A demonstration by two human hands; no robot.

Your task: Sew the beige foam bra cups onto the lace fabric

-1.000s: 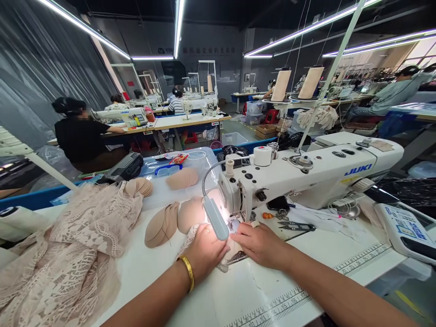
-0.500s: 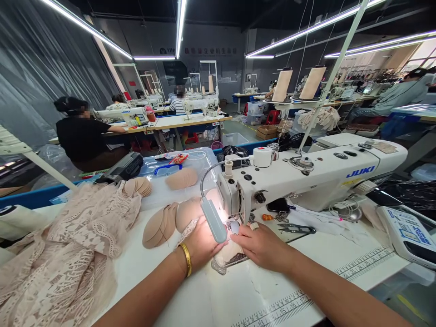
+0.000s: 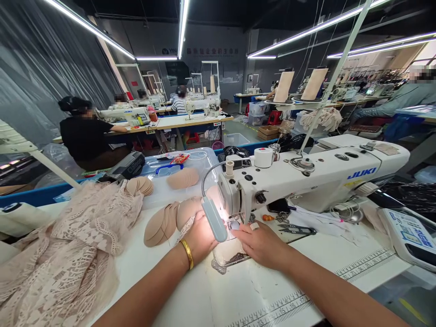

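My left hand point(image 3: 198, 240), with a gold bangle point(image 3: 187, 254) on its wrist, is closed on a strip of pale lace fabric point(image 3: 186, 228) at the left of the needle area. A grey lamp head point(image 3: 214, 219) covers part of its fingers. On the other side my right hand point(image 3: 264, 246) has bent fingers, thumb and forefinger close together beside the presser foot of the white sewing machine point(image 3: 306, 177). What those fingertips hold is too small to make out. A pale plate point(image 3: 229, 254) on the tabletop shows between the hands.
Beige oval pads point(image 3: 160, 227) lie left of my left hand, beside a heap of pale lace point(image 3: 75, 236). Thread snips point(image 3: 298, 229) rest right of the needle. A clear plastic box point(image 3: 158, 193) stands behind. Co-workers sit at other machines.
My left hand has drawn back slightly from my right, baring more of the pale plate. My right hand stays almost in place, and the view has shifted a little.
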